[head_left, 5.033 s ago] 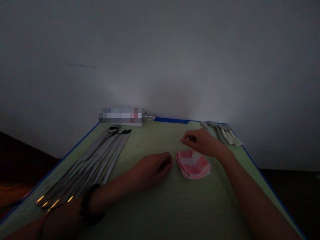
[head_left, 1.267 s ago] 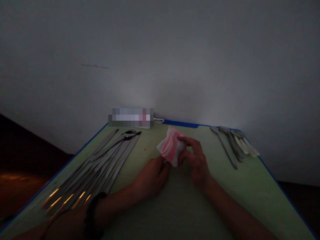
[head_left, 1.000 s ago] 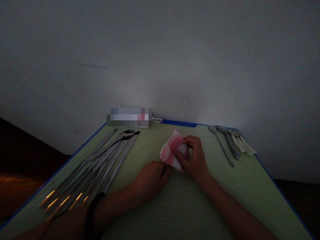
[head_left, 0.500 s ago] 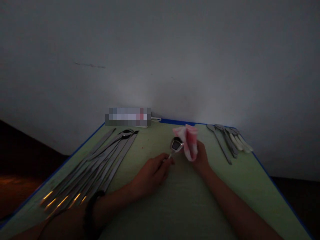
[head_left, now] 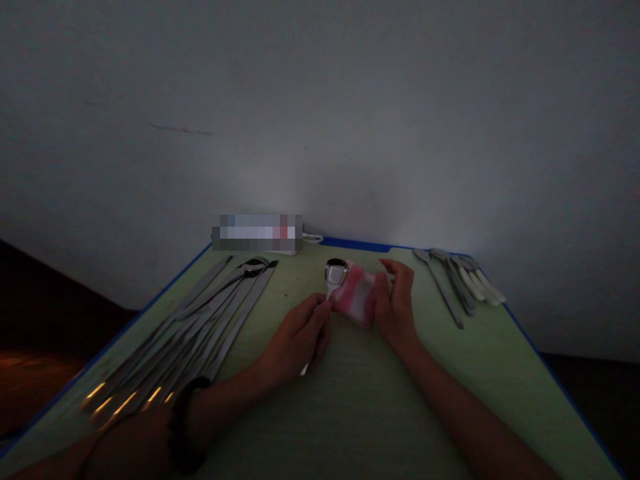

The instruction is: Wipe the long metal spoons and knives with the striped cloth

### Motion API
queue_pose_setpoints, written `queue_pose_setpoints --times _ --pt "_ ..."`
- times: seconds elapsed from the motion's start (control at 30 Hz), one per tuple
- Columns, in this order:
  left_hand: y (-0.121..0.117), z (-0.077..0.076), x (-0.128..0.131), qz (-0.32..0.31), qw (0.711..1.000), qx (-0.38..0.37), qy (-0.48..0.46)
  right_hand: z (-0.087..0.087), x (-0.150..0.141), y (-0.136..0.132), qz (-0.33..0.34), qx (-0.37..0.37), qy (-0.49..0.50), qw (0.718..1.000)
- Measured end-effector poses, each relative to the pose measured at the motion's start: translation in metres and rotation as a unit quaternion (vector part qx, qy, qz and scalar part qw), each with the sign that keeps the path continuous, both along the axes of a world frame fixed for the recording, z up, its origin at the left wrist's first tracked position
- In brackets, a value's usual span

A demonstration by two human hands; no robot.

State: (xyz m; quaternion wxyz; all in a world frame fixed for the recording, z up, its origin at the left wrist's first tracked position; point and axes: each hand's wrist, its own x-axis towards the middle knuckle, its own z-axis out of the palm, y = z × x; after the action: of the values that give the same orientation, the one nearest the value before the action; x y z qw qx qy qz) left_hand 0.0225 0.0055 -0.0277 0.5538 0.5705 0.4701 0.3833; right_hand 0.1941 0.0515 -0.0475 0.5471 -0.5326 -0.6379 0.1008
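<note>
Left hand (head_left: 295, 337) fingers clench spoon (head_left: 337, 274), right hand (head_left: 396, 313) fingers loosely grasp cloth (head_left: 357, 293), mid-frame; spoon could twist (thin handle) if cloth snags.

spoon (head_left: 337, 274) sitting in the left hand (head_left: 300, 327), cloth (head_left: 357, 293) sitting between it and the right hand (head_left: 397, 307), long cutlery (head_left: 254, 297) lying along the table (head_left: 350, 400)'s left, boxy thing (head_left: 257, 233) sitting behind that, other cutlery (head_left: 443, 291) lying off right

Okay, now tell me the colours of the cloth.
The cloth is pink and white, in broad bands; the head view shows it best.
</note>
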Motion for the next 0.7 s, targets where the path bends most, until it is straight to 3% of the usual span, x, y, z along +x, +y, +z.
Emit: queue_pose_setpoints --times 0.07,0.17,0.3,0.4,0.5,0.6,0.7 --pt "0.000 0.000 0.000 0.001 1.000 0.002 0.008 0.001 -0.001 -0.006 0.016 0.019 -0.092 0.995" --pt "0.000 0.000 0.000 0.007 1.000 0.001 0.014 0.001 -0.004 -0.012 0.060 -0.021 -0.215 0.974" --pt "0.000 -0.001 0.000 0.004 1.000 -0.007 0.003 -0.002 -0.007 -0.009 0.062 -0.066 -0.256 0.962" --pt "0.001 -0.003 0.000 -0.001 1.000 -0.014 -0.008 -0.004 -0.004 -0.003 0.073 -0.076 -0.179 0.978" --pt "0.002 -0.002 0.000 -0.011 1.000 -0.019 0.002 -0.005 0.002 0.003 0.079 -0.103 -0.022 0.991" --pt "0.001 0.000 0.000 -0.032 0.999 -0.039 0.015 -0.002 0.009 0.005 0.072 -0.107 0.097 0.987" --pt "0.001 0.002 0.001 -0.054 0.996 -0.040 0.055 0.005 0.011 0.001 0.092 -0.084 0.152 0.981"
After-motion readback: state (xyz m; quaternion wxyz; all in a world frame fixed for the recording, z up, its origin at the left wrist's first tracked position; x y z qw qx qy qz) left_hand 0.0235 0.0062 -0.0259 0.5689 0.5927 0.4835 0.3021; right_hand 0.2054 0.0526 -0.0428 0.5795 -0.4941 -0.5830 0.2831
